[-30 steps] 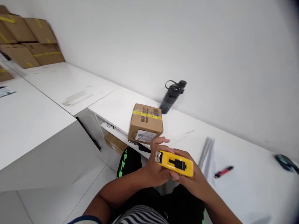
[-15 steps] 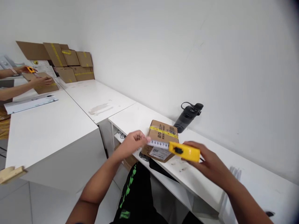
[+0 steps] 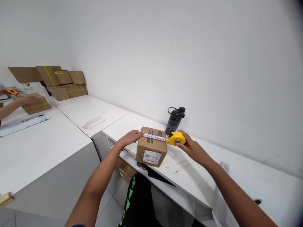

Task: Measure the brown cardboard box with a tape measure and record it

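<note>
A small cardboard box with a white printed label on its near side sits at the front of the white shelf top. The pulled-out blade of a tape measure lies across the top of the box, its numbers facing up. My right hand is wrapped around the yellow case, just beyond the box's right edge. At the left edge of the box, my left hand pinches the free end of the blade; its fingers hide the tip.
Behind the box a dark water bottle stands by the wall. Several taped cartons are stacked on the far white table. A co-worker's hand rests on another carton, with an orange tape measure nearby.
Both hands have brought the tape measure down from in front of the box onto its top. The case has turned in my right hand. The view has shifted.
</note>
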Tool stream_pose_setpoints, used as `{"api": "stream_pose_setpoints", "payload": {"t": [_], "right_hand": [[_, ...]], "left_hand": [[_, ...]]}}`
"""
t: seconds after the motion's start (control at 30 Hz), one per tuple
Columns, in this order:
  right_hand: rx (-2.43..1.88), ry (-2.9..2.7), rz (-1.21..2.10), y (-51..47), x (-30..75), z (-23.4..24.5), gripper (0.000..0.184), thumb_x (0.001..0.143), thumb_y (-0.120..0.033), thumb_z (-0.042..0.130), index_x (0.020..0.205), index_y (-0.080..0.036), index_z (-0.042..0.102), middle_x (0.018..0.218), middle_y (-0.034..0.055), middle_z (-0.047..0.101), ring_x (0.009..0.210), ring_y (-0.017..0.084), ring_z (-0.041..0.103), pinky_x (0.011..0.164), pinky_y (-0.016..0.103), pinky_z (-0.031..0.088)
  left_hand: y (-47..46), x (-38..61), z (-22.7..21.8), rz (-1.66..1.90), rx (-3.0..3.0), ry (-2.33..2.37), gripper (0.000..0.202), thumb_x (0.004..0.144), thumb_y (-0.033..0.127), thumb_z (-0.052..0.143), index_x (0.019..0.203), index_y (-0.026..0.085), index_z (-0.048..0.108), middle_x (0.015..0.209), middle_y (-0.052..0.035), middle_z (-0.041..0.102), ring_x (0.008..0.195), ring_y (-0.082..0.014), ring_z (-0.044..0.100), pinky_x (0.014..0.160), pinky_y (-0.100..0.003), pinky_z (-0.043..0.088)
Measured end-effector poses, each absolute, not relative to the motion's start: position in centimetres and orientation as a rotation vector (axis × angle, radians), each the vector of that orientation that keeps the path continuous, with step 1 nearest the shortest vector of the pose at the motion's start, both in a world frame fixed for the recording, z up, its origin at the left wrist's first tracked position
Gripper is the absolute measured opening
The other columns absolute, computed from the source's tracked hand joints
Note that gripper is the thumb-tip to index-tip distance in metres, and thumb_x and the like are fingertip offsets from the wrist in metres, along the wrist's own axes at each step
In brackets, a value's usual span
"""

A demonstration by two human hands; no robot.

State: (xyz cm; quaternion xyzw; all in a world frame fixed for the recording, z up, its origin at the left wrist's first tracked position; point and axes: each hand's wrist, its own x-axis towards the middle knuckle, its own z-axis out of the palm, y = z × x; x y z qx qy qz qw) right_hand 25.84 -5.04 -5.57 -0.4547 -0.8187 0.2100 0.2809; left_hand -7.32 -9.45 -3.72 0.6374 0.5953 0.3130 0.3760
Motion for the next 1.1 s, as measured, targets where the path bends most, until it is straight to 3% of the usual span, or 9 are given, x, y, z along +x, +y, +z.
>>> {"api": "stream_pose_setpoints", "payload": {"t": [0.23, 0.37, 0.5, 0.6, 0.8, 0.97, 1.1], "right_hand": [[-1.233, -2.192, 0.082, -6.9, 26.8, -5.0, 0.056, 0.088, -0.062, 0.05, 0.13, -0.025, 0.055, 0.075, 0.0023, 0.071, 0.063, 0.023, 0.066, 0.056, 0.032, 0.048], [-1.149, -2.08, -0.132, -12.8, 23.8, -5.2, 0.065, 0.084, -0.067, 0.053, 0.127, -0.02, 0.059, 0.061, 0.0027, 0.065, 0.053, 0.022, 0.061, 0.048, 0.031, 0.043], [-1.022, -1.974, -0.303, -18.0, 17.3, -6.0, 0.052, 0.091, -0.049, 0.053, 0.133, -0.018, 0.057, 0.06, 0.0033, 0.067, 0.048, 0.02, 0.06, 0.053, 0.032, 0.045], [-1.015, -1.939, -0.303, -18.0, 13.7, -5.8, 0.047, 0.091, -0.047, 0.054, 0.128, -0.02, 0.062, 0.056, 0.0027, 0.066, 0.046, 0.02, 0.059, 0.053, 0.032, 0.044], [-1.122, -1.967, -0.199, -15.5, 12.7, -5.1, 0.057, 0.086, -0.065, 0.054, 0.123, -0.023, 0.066, 0.058, 0.0046, 0.067, 0.049, 0.023, 0.061, 0.05, 0.032, 0.042], [-1.061, -1.9, -0.266, -15.9, 12.8, -5.5, 0.055, 0.086, -0.065, 0.054, 0.118, -0.022, 0.068, 0.058, 0.0046, 0.067, 0.047, 0.02, 0.059, 0.051, 0.03, 0.042], [-1.061, -1.913, -0.262, -16.2, 13.0, -5.5, 0.055, 0.088, -0.061, 0.055, 0.124, -0.022, 0.064, 0.058, 0.0041, 0.067, 0.049, 0.021, 0.061, 0.052, 0.03, 0.042]], "left_hand": [[-8.3, -8.6, -2.6, 0.849, 1.712, 1.587, 0.054, 0.083, 0.072, 0.047, 0.067, 0.019, 0.048, 0.065, 0.0005, 0.049, 0.061, -0.0141, 0.047, 0.062, -0.028, 0.038], [-5.9, -7.6, -0.4, 0.909, 1.818, 1.676, 0.048, 0.089, 0.064, 0.039, 0.075, 0.019, 0.051, 0.074, -0.0028, 0.058, 0.069, -0.0167, 0.052, 0.068, -0.03, 0.042], [-2.7, -4.2, 1.0, 0.711, 2.047, 1.651, 0.04, 0.092, 0.054, 0.037, 0.076, 0.02, 0.05, 0.079, -0.0041, 0.06, 0.073, -0.019, 0.053, 0.071, -0.031, 0.041], [-1.6, -2.1, 0.7, 0.592, 2.093, 1.657, 0.036, 0.089, 0.051, 0.046, 0.07, 0.021, 0.051, 0.078, -0.0046, 0.061, 0.074, -0.0204, 0.053, 0.072, -0.032, 0.04], [-2.3, -1.8, 0.0, 0.45, 2.094, 1.638, 0.042, 0.09, 0.057, 0.043, 0.069, 0.021, 0.055, 0.076, -0.0036, 0.064, 0.068, -0.0197, 0.053, 0.064, -0.031, 0.039], [-2.1, -1.9, -0.4, 0.492, 2.145, 1.621, 0.042, 0.09, 0.054, 0.043, 0.067, 0.021, 0.055, 0.074, -0.0031, 0.063, 0.066, -0.0191, 0.052, 0.062, -0.031, 0.038], [-2.4, -1.9, -0.3, 0.552, 2.226, 1.657, 0.042, 0.091, 0.051, 0.043, 0.067, 0.019, 0.057, 0.071, -0.0037, 0.061, 0.068, -0.0189, 0.052, 0.064, -0.031, 0.038]]}}
